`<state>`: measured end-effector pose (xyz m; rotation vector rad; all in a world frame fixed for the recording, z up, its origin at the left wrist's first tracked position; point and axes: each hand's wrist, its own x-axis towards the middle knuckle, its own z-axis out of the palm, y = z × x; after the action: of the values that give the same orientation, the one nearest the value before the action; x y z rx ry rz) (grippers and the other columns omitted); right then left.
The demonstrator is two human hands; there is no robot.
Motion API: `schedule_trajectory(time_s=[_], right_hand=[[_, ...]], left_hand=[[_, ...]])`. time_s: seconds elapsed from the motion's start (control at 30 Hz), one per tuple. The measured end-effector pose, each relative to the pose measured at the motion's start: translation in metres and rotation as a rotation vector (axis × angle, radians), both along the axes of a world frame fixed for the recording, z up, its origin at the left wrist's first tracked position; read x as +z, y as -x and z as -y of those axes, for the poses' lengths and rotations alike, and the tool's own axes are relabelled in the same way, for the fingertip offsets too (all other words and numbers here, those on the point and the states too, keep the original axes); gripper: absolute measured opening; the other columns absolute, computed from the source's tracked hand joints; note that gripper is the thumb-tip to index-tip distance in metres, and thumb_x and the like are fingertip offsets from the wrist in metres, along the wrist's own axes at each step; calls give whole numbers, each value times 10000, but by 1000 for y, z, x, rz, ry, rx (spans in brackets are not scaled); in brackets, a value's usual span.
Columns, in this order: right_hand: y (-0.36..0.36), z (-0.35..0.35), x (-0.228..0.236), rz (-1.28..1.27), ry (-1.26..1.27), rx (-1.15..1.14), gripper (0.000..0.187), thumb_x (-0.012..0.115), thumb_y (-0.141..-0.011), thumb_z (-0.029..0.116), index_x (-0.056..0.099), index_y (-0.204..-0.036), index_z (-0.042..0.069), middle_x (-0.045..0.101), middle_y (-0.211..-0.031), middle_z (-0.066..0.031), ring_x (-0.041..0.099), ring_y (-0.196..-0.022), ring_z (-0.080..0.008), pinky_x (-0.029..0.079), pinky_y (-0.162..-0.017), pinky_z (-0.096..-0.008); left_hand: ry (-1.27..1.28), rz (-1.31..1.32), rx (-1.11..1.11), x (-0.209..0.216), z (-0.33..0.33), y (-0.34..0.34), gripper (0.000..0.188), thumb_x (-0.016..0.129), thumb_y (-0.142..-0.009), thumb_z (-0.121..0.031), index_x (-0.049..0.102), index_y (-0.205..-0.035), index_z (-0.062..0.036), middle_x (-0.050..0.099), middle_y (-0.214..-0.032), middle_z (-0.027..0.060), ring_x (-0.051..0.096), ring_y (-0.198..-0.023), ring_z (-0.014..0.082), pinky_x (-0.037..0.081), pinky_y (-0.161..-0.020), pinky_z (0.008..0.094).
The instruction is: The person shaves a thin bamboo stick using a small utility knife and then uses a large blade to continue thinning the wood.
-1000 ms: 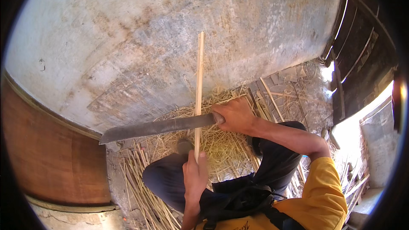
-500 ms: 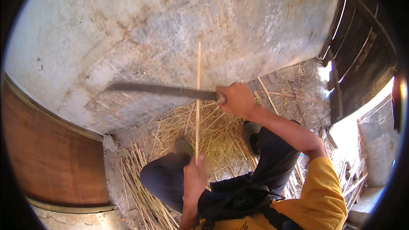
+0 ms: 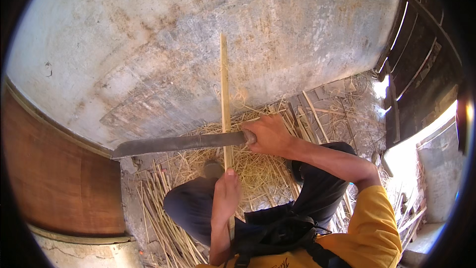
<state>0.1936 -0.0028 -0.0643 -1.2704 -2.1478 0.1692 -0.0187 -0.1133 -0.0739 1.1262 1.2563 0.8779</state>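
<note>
A long, pale bamboo strip (image 3: 224, 79) stands out in front of me, its far end before the wall. My left hand (image 3: 226, 193) is closed around its lower part, the thumb along the strip, and a short length shows below the hand. In my right hand (image 3: 268, 135) is the handle of a machete (image 3: 173, 144). The long dark blade points left and crosses the strip just above my left hand. Blade and strip appear to touch. A thin curled shaving (image 3: 240, 98) shows beside the strip.
A heap of straw-like shavings (image 3: 258, 168) lies between my feet. Long bamboo strips (image 3: 166, 218) are piled on the floor at my left. A stained wall (image 3: 163, 44) rises ahead, a brown wooden panel (image 3: 59, 168) stands left, and dark boards (image 3: 421, 69) are at right.
The machete has come down along the strip toward my left hand. The strip has turned to show a broader face, and its far end sits higher and slightly further left.
</note>
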Motion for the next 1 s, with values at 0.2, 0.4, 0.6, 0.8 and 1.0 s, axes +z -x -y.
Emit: schedule_trajectory(time_s=[0.2,0.4,0.6,0.8,1.0], right_hand=[[7,9,5,-20,22,8,95,712,-770,201,706,-833,129,688,-667,-127,711,-655,-364,550,-590,-490],[4,-8,0,54,61,-87,115,741,-744,187,698,-833,128,682,-690,-145,700,-654,-363,558,-628,-512],[-10,-21,0,-84,137,-114,112,724,-755,177,704,-831,97,689,-709,-156,711,-735,-388,572,-685,-505],[-24,-41,-6,-32,49,-154,114,726,-759,192,730,-842,114,704,-740,-163,711,-748,-397,578,-698,-496],[-29,-43,7,27,170,-192,112,696,-783,192,738,-857,120,717,-746,-142,716,-799,-350,578,-725,-485]], left_hand=[[-124,-228,55,-2,-2,3,454,441,-1144,-332,549,-857,2,467,-654,31,438,-626,108,389,-560,339],[-169,-345,74,-10,3,-2,418,438,-1149,-338,510,-860,-44,407,-666,-39,377,-571,63,314,-504,286],[-184,-506,63,-20,9,-3,421,447,-1138,-304,572,-890,12,465,-636,28,447,-574,141,373,-539,372],[-211,-618,50,-6,14,-7,385,463,-1125,-288,581,-936,26,492,-606,136,482,-539,214,386,-543,415],[-290,-722,12,-17,32,6,336,479,-1111,-259,594,-1007,39,537,-633,258,572,-590,471,405,-555,519]])
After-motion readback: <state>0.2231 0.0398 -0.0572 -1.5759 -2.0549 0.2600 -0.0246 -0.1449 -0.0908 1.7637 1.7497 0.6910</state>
